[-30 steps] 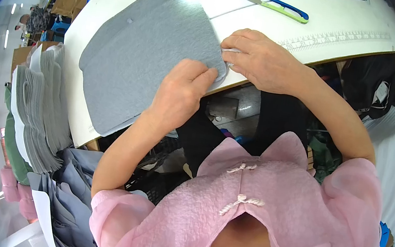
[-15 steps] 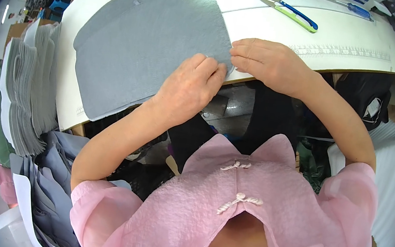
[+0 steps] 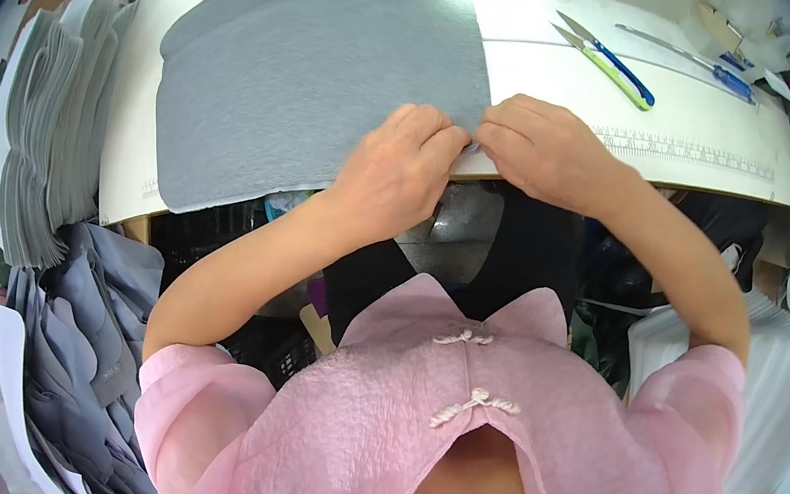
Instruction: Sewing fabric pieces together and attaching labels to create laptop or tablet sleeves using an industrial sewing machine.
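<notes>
Left hand (image 3: 404, 169) and right hand (image 3: 540, 149) meet fingertip to fingertip, both pinching the near right corner of a grey fabric panel (image 3: 317, 84) that lies flat on the white table (image 3: 693, 137). Scissors (image 3: 605, 59) (blue and green handles) rest well apart beyond the right hand; stacked grey cut pieces (image 3: 53, 128) stand left of the table

Left hand (image 3: 400, 172) and right hand (image 3: 540, 151) side by side, knuckles up, fingertips curled and pinched together, meeting; forearms bare, angled inward from below.
</notes>
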Motion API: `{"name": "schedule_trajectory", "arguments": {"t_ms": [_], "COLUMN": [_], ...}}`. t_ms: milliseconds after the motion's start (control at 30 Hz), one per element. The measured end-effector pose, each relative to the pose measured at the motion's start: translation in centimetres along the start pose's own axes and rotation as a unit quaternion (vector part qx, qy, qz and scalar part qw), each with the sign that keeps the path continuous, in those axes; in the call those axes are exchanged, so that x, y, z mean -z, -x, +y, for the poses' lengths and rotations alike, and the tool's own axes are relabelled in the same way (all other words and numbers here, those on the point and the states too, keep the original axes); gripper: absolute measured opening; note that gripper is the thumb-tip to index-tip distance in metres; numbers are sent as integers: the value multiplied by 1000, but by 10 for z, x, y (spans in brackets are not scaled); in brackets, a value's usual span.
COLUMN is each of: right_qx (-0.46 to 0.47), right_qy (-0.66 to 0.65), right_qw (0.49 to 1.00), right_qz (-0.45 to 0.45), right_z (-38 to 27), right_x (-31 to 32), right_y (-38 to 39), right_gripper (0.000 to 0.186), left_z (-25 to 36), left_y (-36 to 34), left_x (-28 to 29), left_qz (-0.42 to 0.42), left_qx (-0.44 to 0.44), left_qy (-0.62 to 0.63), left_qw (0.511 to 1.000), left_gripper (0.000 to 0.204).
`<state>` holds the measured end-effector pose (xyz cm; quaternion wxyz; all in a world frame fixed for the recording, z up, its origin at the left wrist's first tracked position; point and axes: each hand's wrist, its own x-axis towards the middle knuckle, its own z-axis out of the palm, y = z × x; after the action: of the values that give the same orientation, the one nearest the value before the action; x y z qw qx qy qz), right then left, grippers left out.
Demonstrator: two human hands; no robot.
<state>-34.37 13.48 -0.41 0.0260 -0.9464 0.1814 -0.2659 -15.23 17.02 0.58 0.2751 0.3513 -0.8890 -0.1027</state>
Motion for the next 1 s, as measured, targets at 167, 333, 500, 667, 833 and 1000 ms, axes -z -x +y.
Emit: {"name": "schedule_trajectory", "arguments": {"t_ms": [167, 333, 500, 667, 833, 1000], "right_qx": [-37, -5, -4, -16, -16, -9], "right_qy": [-12, 0, -2, -30, -29, -18], "right_qw": [997, 998, 999, 999, 999, 999], "right_qz": [68, 65, 43, 25, 26, 39], "right_z": [-7, -4, -4, -6, -7, -3], "right_x": [-6, -5, -4, -1, -3, -6], "right_y": [3, 2, -3, -5, -8, -10], "right_gripper": [12, 17, 23, 29, 29, 28], "left_z": [-7, -10, -45, -80, -87, -95], "left_y": [-1, -8, -45, -75, -71, -74], "left_x": [-4, 9, 17, -10, -17, -19], "left_qz": [41, -52, -9, 1, 27, 31], "left_qx": [-19, -9, 17, 70, 59, 61], "left_qy": [-7, 43, -47, -216, -222, -212], "left_qw": [999, 998, 999, 974, 973, 975], "left_gripper": [23, 17, 26, 37, 40, 37]}}
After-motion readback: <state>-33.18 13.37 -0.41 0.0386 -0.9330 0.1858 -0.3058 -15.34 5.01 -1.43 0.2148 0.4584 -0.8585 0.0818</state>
